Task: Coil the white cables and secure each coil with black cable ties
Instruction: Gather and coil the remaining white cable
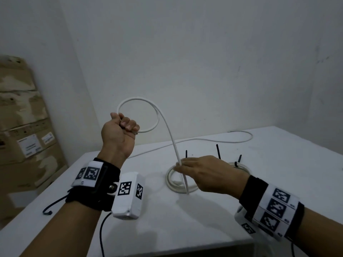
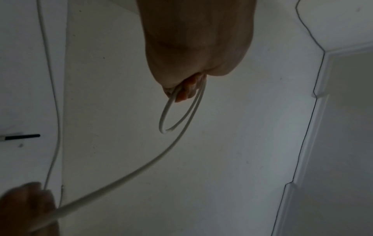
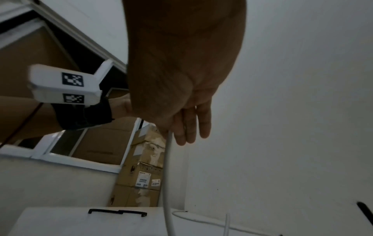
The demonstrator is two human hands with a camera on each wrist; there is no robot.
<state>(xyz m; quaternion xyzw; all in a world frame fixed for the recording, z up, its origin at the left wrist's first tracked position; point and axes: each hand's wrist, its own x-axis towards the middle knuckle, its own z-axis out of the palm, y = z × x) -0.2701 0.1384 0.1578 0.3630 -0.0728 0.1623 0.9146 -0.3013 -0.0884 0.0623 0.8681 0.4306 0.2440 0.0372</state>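
Left hand [image 1: 118, 134] fists around the white cable [image 1: 168, 127] loop, raised; lower down, right hand [image 1: 206, 173] pinches the trailing strand.

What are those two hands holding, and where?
Left hand grips the white cable at its loop's base; right hand pinches its straight run lower down.

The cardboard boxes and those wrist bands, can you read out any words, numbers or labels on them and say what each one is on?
No text here reads clearly.
White labels on the cardboard boxes: printed lines, too small and blurred to read.
Left wristband and right wristband: black-and-white square code markers only, no words.
White cable, black cable ties and table: no print visible.
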